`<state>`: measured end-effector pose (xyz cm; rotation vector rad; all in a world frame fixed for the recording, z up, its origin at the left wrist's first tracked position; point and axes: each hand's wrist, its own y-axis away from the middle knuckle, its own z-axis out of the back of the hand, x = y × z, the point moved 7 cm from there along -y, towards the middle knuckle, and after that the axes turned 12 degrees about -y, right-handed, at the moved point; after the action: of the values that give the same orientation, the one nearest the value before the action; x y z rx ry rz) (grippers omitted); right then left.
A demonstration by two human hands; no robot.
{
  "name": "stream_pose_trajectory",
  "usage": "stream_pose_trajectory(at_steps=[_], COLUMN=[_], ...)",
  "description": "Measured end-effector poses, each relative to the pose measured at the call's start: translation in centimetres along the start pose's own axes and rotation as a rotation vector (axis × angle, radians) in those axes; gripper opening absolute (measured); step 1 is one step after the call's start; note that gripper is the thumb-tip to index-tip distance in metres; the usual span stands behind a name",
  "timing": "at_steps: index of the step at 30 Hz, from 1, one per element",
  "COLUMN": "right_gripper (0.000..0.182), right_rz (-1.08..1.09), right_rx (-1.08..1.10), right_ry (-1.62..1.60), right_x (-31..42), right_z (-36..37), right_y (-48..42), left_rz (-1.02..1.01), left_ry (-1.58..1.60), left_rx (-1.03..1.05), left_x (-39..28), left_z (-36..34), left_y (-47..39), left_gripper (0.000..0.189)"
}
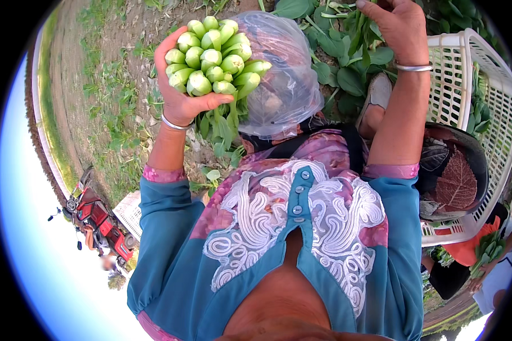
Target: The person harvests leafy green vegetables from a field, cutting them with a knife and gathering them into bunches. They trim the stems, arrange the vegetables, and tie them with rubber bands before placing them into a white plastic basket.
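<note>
My left hand (pixel 175 91) grips a thick bunch of leafy greens (pixel 211 57), its pale cut stem ends facing up toward me. Leaves from the bunch hang below the thumb. At the top right, my right hand (pixel 399 27) holds leafy greens (pixel 360 32) by thumb and fingers; part of this hand runs past the picture's edge. Between my hands, a clear plastic bag (pixel 277 72) covers my lap or knee, and what lies beneath it is hard to make out. Green plants (pixel 352 79) stand on the ground beside my shoe (pixel 379 90).
On the right stands a white plastic crate (pixel 446 72) with greens inside. A dark leaf-patterned item (pixel 450 174) lies against it. Another person's hand (pixel 478 283) holds greens (pixel 488 251) at lower right. A red motor vehicle (pixel 100 219) and a second white crate (pixel 129 211) appear at left.
</note>
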<state>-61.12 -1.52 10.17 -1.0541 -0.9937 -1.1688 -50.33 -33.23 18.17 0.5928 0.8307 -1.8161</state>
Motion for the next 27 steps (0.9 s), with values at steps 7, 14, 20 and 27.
stream_pose_trajectory(at_steps=[7, 14, 20, 27], right_gripper=[0.022, 0.024, 0.038, 0.055], right_rz=[0.012, -0.158, -0.130, -0.096], right_rx=[0.383, 0.101, 0.187, 0.209], right_ry=[-0.156, -0.671, -0.941, -0.814], right_x=[4.1, 1.9, 4.7, 5.9], right_z=[-9.8, -14.5, -14.3, -12.8], right_y=[6.3, 8.3, 9.4, 11.1], left_rz=[0.069, 0.168, 0.261, 0.141], left_ry=[0.174, 0.310, 0.349, 0.205], left_rx=[0.053, 0.136, 0.100, 0.045], left_x=[0.5, 1.3, 0.6, -1.9], left_z=[-0.6, -1.1, -1.6, -1.9], left_y=[-1.2, -2.1, -2.5, -2.0], left_gripper=[0.111, 0.107, 0.104, 0.108])
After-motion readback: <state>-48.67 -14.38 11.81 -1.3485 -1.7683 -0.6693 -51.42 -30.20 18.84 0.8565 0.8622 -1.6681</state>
